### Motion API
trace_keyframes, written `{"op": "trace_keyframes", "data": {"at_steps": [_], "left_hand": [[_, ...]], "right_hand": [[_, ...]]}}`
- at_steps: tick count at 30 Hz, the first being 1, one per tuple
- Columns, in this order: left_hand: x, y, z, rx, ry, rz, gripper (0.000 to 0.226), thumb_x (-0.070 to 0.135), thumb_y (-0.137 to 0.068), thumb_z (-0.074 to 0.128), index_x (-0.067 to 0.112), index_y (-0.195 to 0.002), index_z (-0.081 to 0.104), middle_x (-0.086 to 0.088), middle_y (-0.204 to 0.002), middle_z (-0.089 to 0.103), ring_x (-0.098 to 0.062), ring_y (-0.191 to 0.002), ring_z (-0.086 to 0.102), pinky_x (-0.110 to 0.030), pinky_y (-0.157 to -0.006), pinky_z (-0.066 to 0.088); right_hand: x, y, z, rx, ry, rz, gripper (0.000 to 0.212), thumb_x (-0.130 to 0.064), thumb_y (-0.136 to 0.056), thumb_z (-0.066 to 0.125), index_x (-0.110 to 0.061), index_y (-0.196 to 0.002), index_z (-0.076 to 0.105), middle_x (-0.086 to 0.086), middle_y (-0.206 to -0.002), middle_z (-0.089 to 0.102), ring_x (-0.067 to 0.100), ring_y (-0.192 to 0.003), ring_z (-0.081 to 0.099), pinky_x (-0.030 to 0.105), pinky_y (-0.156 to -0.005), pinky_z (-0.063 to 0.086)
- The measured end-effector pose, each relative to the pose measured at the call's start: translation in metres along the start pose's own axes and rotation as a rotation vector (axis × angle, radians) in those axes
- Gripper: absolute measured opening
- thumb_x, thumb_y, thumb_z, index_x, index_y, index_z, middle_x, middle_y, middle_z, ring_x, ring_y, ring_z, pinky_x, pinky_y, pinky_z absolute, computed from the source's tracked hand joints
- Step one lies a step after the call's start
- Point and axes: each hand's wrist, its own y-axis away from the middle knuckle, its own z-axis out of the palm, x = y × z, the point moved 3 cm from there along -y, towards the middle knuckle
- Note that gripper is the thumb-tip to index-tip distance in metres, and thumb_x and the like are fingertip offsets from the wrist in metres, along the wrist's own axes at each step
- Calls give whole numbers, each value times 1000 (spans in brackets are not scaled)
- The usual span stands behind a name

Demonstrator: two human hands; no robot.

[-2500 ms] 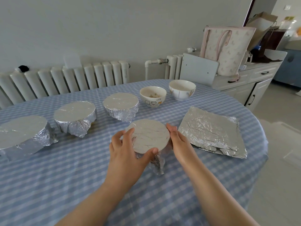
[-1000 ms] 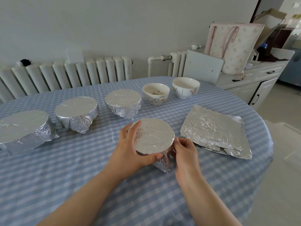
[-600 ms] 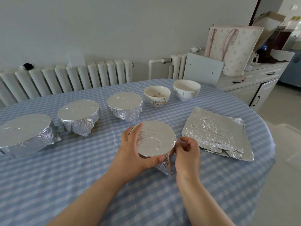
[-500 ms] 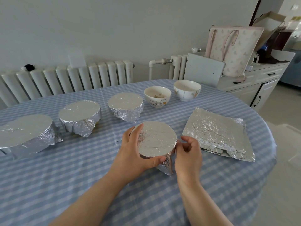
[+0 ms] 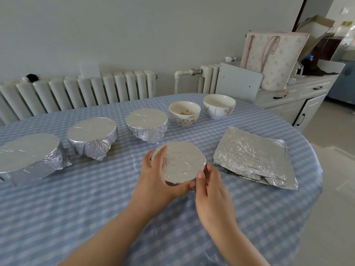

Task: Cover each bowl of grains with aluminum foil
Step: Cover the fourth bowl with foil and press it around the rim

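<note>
A foil-covered bowl stands on the blue checked tablecloth in front of me. My left hand curls round its left and near side, thumb under the front rim. My right hand presses the foil against its right near side, thumb up at the rim. Three more foil-covered bowls sit in a row to the left. Two uncovered bowls stand behind: one with cat drawings and some grains, one white with leaf marks. A stack of foil sheets lies at the right.
A white radiator runs along the wall behind the table. To the right stand a white cabinet and a pale tote bag. The table's round edge drops off at the right, near the foil stack.
My right hand has slid from the bowl's right side round to its near right side, flattening the foil flap that hung at the front. My left hand keeps its hold.
</note>
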Motion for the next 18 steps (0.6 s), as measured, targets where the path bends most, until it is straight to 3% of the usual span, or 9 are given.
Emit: {"op": "trace_keyframes", "data": {"at_steps": [2, 4, 5, 8, 12, 14, 18], "left_hand": [[1, 2, 0, 8, 8, -10, 128, 90, -44, 65, 37, -149, 15, 17, -149, 12, -8, -137, 31, -34, -109, 37], [1, 6, 2, 11, 12, -22, 117, 85, -54, 63, 37, -148, 11, 18, -151, 7, -11, -140, 26, -35, -112, 34], [1, 8, 4, 9, 3, -25, 110, 84, -59, 59, 41, -147, 8, 18, -152, 3, -14, -142, 23, -38, -113, 32], [2, 14, 9, 8, -69, -31, 102, 78, -68, 56, 45, -146, 0, 14, -157, -10, -23, -148, 12, -48, -115, 29], [3, 14, 9, 63, -138, -36, 112, 77, -66, 58, 33, -151, 1, 5, -159, -2, -23, -147, 9, -45, -116, 26], [1, 11, 7, 82, -173, -38, 122, 83, -59, 57, 28, -152, 0, 1, -156, 7, -22, -145, 14, -44, -115, 29], [-1, 7, 6, 69, -155, -56, 134, 88, -50, 56, 24, -153, -1, 0, -152, 12, -20, -142, 17, -42, -113, 31]], "right_hand": [[7, -2, 1, -31, -129, -12, 50, -66, -87, 30, -34, -126, 36, -28, -115, 54, -3, -106, 55, 22, -76, 34], [14, -10, 2, -77, -223, -35, 57, -79, -81, 28, -39, -121, 37, -25, -114, 61, -11, -104, 55, 17, -78, 37], [16, -15, 2, -91, -281, -45, 56, -77, -83, 32, -37, -122, 40, -23, -110, 62, -15, -101, 55, 14, -79, 38], [17, -29, -3, -165, -454, -78, 47, -45, -89, 42, -20, -130, 43, -24, -110, 53, -28, -98, 48, 1, -83, 36], [31, -39, 3, -223, -473, -99, 55, -49, -82, 53, -30, -132, 39, -12, -137, 46, -9, -120, 50, 15, -99, 43], [38, -42, 5, -179, -453, -99, 49, -54, -85, 56, -35, -128, 43, -3, -138, 46, -5, -120, 52, 20, -99, 45], [43, -46, 8, -66, -396, -132, 40, -49, -88, 54, -43, -126, 46, -9, -131, 55, 3, -124, 50, 31, -107, 39]]}}
